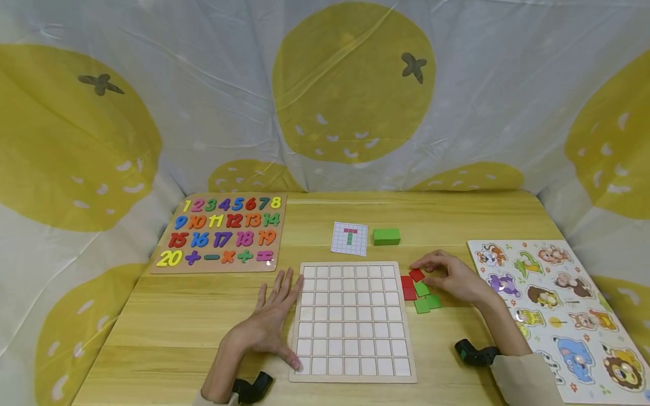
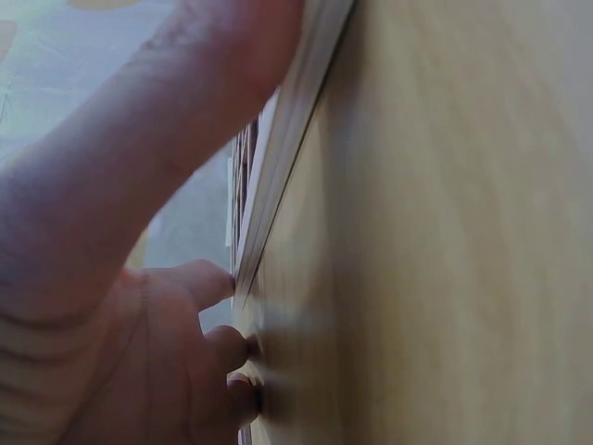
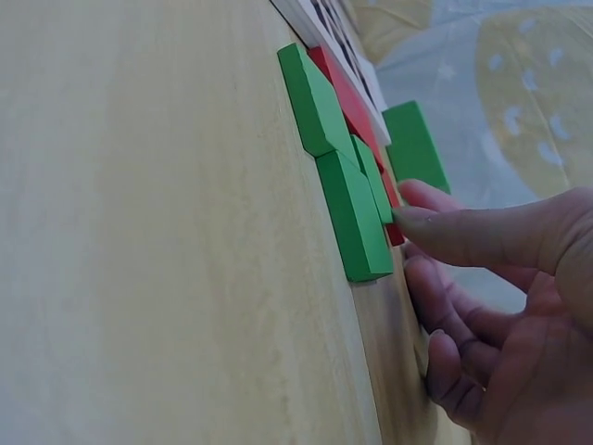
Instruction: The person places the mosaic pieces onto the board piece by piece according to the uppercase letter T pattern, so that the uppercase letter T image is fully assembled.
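In the head view, the left hand (image 1: 266, 327) lies with fingers spread wide along the left edge of a wooden grid board (image 1: 351, 379) on the worktop (image 1: 127, 327), while the right hand (image 1: 454, 277) pinches a red tile (image 1: 417, 275) beside green tiles (image 1: 422, 306) at the board's right, with a number board (image 1: 213, 269) reading 1 to 20 and a card (image 1: 349, 239) showing a red-and-green T farther back. In the left wrist view, the thumb touches the board's rim. In the right wrist view, the thumb and forefinger stand narrow at the red tile, behind the green ones.
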`<state>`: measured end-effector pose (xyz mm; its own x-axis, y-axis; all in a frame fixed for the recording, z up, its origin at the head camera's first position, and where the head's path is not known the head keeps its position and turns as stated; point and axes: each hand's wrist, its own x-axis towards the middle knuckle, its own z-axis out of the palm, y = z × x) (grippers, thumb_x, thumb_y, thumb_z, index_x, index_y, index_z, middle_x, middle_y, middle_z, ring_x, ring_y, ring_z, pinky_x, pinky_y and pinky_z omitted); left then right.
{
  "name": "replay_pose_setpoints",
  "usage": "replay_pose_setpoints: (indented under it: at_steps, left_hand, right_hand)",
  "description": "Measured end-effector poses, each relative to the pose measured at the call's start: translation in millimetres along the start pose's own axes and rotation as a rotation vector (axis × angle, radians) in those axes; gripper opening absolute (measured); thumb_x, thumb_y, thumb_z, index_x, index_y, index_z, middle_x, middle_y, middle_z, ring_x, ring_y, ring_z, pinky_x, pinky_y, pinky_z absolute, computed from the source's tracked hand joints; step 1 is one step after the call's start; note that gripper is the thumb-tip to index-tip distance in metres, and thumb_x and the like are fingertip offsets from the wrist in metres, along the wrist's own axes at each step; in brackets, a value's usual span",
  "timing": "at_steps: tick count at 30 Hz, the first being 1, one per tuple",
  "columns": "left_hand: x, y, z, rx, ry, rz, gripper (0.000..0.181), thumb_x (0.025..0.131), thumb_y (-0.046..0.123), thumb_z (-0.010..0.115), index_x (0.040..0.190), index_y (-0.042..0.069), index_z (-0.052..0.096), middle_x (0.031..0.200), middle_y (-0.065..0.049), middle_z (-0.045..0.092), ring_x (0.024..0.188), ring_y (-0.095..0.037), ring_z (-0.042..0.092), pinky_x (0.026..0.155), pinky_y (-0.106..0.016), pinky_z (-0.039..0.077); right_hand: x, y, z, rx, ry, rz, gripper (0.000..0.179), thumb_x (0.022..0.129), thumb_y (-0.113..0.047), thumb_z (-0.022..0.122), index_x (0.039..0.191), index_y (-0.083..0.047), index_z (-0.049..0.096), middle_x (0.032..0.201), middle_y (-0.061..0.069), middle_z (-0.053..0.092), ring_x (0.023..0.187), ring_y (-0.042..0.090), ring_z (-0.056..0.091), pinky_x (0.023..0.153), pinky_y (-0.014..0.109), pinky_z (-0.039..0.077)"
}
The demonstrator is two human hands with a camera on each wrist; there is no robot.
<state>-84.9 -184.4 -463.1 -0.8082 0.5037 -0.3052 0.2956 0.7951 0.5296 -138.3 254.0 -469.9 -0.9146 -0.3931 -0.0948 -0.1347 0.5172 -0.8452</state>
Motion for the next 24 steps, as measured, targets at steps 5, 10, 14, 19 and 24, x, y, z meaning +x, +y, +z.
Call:
replay_pose_setpoints:
  at_steps: [5, 10, 14, 19, 24]
  left_hand:
    - [-0.1, 0.5, -0.2, 0.002, -0.004, -0.004, 0.165, 0.046, 0.052, 0.101, 0.166, 0.008, -0.004, 0.171, -0.021, -0.022, 0.158, -0.044, -0.022, 0.123, -0.071, -0.015]
    - [0.0, 1.5, -0.9, 0.001, -0.009, -0.004, 0.165, 0.047, 0.052, 0.101, 0.166, 0.008, -0.004, 0.171, -0.021, -0.022, 0.158, -0.043, -0.022, 0.123, -0.071, -0.015]
    - [-0.1, 1.9, -1.4, -0.003, -0.01, -0.003, 0.165, 0.047, 0.052, 0.101, 0.166, 0.008, -0.004, 0.171, -0.021, -0.023, 0.158, -0.043, -0.023, 0.123, -0.071, -0.016]
    - [-0.2, 2.0, -2.2, -0.008, -0.008, -0.009, 0.165, 0.047, 0.052, 0.101, 0.166, 0.008, -0.004, 0.171, -0.021, -0.022, 0.158, -0.043, -0.022, 0.123, -0.071, -0.016]
    - [0.1, 1.9, -2.3, -0.004, -0.011, -0.011, 0.165, 0.047, 0.052, 0.101, 0.166, 0.008, -0.004, 0.171, -0.021, -0.022, 0.158, -0.043, -0.022, 0.123, -0.071, -0.016]
  right_hand:
    - [1.2, 0.1, -1.4, -0.018, -0.003, 0.009, 0.028, 0.096, -0.002, 0.069, 0.123, -0.011, 0.074, 0.119, 0.013, 0.061, 0.103, 0.02, 0.055, 0.087, 0.019, 0.05]
    - [2.7, -0.4, -2.6, -0.033, -0.012, 0.012, 0.029, 0.097, -0.001, 0.068, 0.123, -0.011, 0.074, 0.119, 0.012, 0.061, 0.102, 0.017, 0.055, 0.086, 0.019, 0.051]
    - [3.9, -0.6, -2.6, -0.034, -0.016, -0.005, 0.029, 0.096, 0.001, 0.068, 0.122, -0.009, 0.074, 0.118, 0.013, 0.061, 0.1, 0.016, 0.054, 0.085, 0.019, 0.051]
    - [6.0, 0.5, -1.9, -0.047, -0.011, -0.001, 0.028, 0.095, 0.001, 0.07, 0.12, -0.01, 0.075, 0.115, 0.012, 0.06, 0.097, 0.016, 0.054, 0.083, 0.02, 0.051]
    - [8.1, 3.0, -1.8, -0.057, -0.005, 0.029, 0.027, 0.093, -0.002, 0.074, 0.117, -0.013, 0.076, 0.114, 0.01, 0.061, 0.096, 0.015, 0.055, 0.082, 0.019, 0.052]
